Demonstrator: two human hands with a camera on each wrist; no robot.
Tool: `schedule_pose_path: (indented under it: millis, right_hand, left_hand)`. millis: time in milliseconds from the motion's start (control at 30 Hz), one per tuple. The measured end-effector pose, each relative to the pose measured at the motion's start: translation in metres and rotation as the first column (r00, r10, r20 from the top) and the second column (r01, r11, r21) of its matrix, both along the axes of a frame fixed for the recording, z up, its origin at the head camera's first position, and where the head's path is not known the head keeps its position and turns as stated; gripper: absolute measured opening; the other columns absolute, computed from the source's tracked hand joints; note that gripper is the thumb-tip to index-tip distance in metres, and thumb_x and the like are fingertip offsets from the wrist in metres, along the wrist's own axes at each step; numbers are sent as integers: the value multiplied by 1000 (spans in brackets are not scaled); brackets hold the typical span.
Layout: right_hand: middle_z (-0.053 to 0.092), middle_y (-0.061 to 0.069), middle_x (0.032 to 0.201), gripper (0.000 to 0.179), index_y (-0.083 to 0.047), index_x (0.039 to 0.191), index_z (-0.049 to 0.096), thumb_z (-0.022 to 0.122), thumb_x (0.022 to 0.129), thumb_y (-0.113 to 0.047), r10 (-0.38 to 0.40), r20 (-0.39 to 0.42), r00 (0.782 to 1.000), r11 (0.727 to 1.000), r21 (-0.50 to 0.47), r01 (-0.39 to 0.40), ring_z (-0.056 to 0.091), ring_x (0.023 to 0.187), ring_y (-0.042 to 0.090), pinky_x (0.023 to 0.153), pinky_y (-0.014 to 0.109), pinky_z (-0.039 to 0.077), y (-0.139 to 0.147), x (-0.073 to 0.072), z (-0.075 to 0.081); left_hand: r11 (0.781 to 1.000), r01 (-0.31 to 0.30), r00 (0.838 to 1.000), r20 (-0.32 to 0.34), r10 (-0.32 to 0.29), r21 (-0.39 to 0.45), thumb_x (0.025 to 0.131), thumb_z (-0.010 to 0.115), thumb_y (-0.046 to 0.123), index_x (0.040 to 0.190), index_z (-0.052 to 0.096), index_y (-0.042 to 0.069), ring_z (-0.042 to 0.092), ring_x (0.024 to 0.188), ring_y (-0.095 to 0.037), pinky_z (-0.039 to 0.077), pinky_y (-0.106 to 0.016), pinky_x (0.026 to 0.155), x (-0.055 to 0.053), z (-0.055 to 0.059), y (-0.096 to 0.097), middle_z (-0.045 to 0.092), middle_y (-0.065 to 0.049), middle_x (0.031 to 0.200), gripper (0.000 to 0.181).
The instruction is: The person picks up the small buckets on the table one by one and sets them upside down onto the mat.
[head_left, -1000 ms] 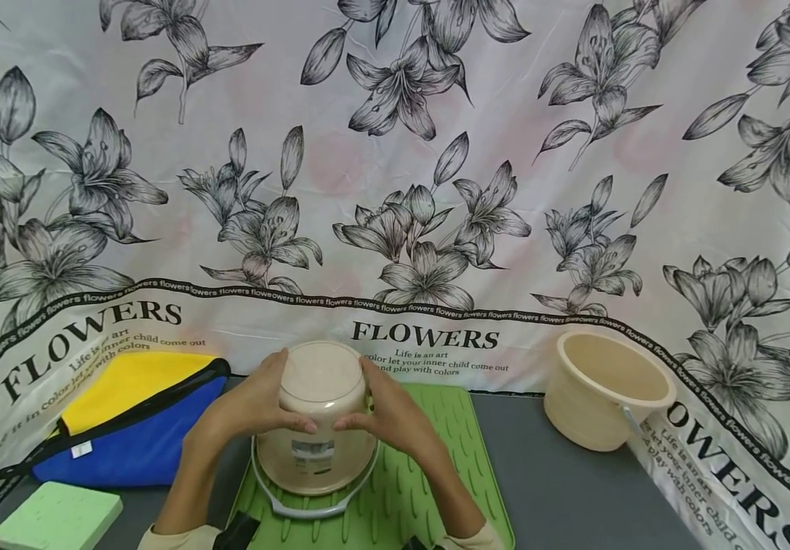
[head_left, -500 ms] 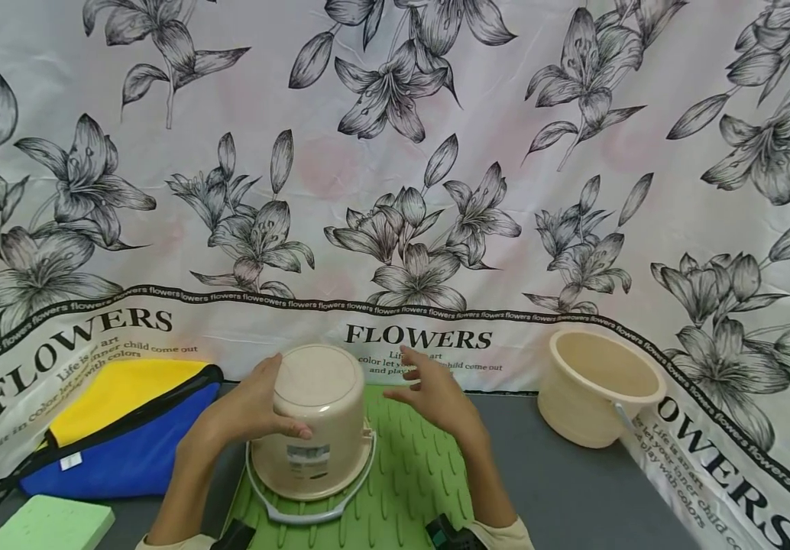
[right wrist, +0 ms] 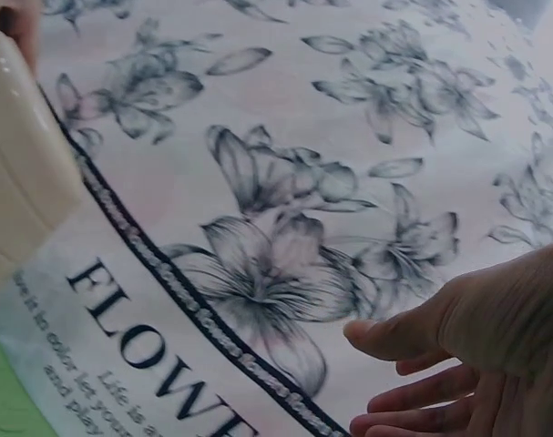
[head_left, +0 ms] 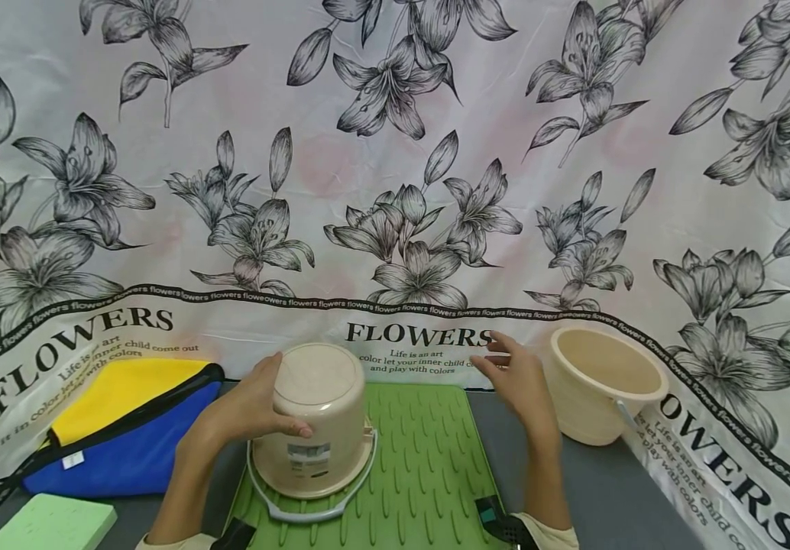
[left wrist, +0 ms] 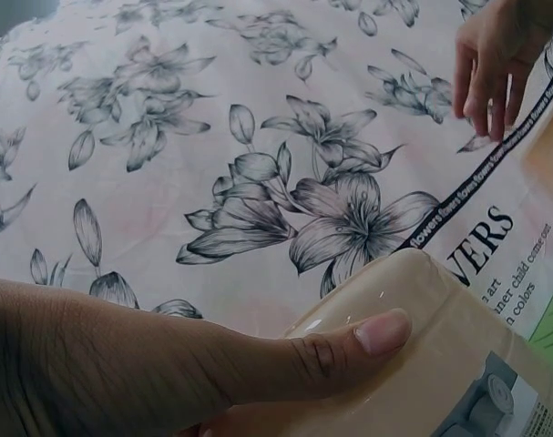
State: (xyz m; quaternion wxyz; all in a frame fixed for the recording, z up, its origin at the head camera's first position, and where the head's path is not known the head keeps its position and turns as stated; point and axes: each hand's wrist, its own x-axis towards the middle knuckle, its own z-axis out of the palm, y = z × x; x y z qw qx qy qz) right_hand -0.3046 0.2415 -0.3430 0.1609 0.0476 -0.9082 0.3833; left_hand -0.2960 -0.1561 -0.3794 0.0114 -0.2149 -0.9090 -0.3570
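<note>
An upside-down beige bucket stands on a ridged green mat in the head view, its base up and a printed label facing me. Its grey handle hangs down in front onto the mat. My left hand grips the bucket's left side, and in the left wrist view the thumb lies across the wall above the label. Away to the right, my right hand is raised with loosely spread fingers and nothing in it. Nearest to it is a second beige bucket, upright with its mouth tilted toward me.
On the left lies a blue and yellow pouch with black trim. A pale green block, sponge-like, sits in front of it. A white floral cloth hangs behind the dark grey tabletop and comes down along the right side.
My right hand has let go of the upside-down bucket and moved right, close to the second bucket. The left hand keeps its hold, and the bucket stays in place.
</note>
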Motion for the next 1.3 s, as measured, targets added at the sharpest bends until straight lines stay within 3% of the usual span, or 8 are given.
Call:
schedule_pose_path:
  millis: [300, 500, 900, 1000, 1100, 1200, 1233, 1300]
  right_hand:
    - [60, 32, 143, 60, 4, 155, 44, 63, 105, -25, -245, 15, 969, 967, -62, 246, 59, 132, 50, 106, 58, 53, 48, 14, 1]
    - [64, 33, 137, 55, 4, 148, 53, 62, 104, -28, -438, 36, 898, 886, -150, 439, 62, 124, 49, 98, 56, 52, 76, 19, -10]
    - [49, 39, 147, 63, 9, 151, 46, 56, 102, -30, -654, 143, 743, 712, -218, 668, 44, 137, 57, 114, 69, 36, 119, 26, -28]
    - [51, 41, 144, 62, 12, 147, 50, 57, 102, -30, -654, 175, 736, 699, -234, 676, 45, 134, 59, 110, 67, 39, 128, 29, -34]
    - [66, 35, 105, 46, 14, 114, 64, 59, 101, -30, -649, 205, 733, 698, -223, 680, 57, 100, 52, 79, 56, 51, 136, 30, -41]
    - [65, 13, 68, 40, 9, 87, 62, 61, 101, -29, -635, 212, 743, 709, -222, 669, 56, 73, 33, 58, 39, 42, 144, 28, -48]
    - [62, 10, 63, 41, 9, 85, 61, 61, 101, -29, -634, 211, 744, 713, -215, 668, 55, 71, 32, 57, 38, 42, 145, 27, -50]
    - [72, 22, 78, 44, 13, 97, 67, 60, 102, -30, -619, 215, 756, 720, -231, 655, 61, 80, 40, 65, 45, 51, 146, 24, -53]
  left_hand:
    - [1000, -10, 1000, 4, 10, -12, 71, 95, 48, 160, 11, -16, 38, 145, -55, 36, -71, 117, 1, 1, 1, 28, -42, 159, 138]
    - [1000, -15, 1000, -2, 15, -17, 71, 95, 49, 159, 11, -17, 37, 146, -56, 36, -71, 117, 1, 1, 1, 27, -42, 160, 138]
    - [1000, 5, 1000, 30, -6, 20, 72, 95, 49, 161, 9, -15, 33, 148, -55, 33, -72, 118, 1, 2, -1, 22, -41, 163, 138]
    - [1000, 7, 1000, 24, -7, 19, 72, 95, 48, 161, 10, -15, 34, 147, -55, 33, -72, 117, 1, 1, 0, 25, -40, 162, 138]
    - [1000, 4, 1000, 18, -4, 10, 72, 95, 48, 160, 11, -16, 35, 147, -55, 34, -72, 118, 0, 0, 1, 26, -41, 161, 138]
    - [1000, 6, 1000, 21, -7, 11, 72, 95, 48, 161, 10, -15, 35, 147, -55, 34, -72, 118, 1, 0, 1, 25, -40, 162, 138]
    - [1000, 8, 1000, 22, -9, 15, 72, 95, 48, 161, 10, -14, 35, 147, -54, 34, -72, 117, 1, 0, 1, 24, -40, 162, 137]
    - [1000, 10, 1000, 19, -11, 20, 72, 95, 48, 161, 10, -14, 34, 147, -54, 34, -72, 117, 1, 0, 0, 24, -40, 162, 137]
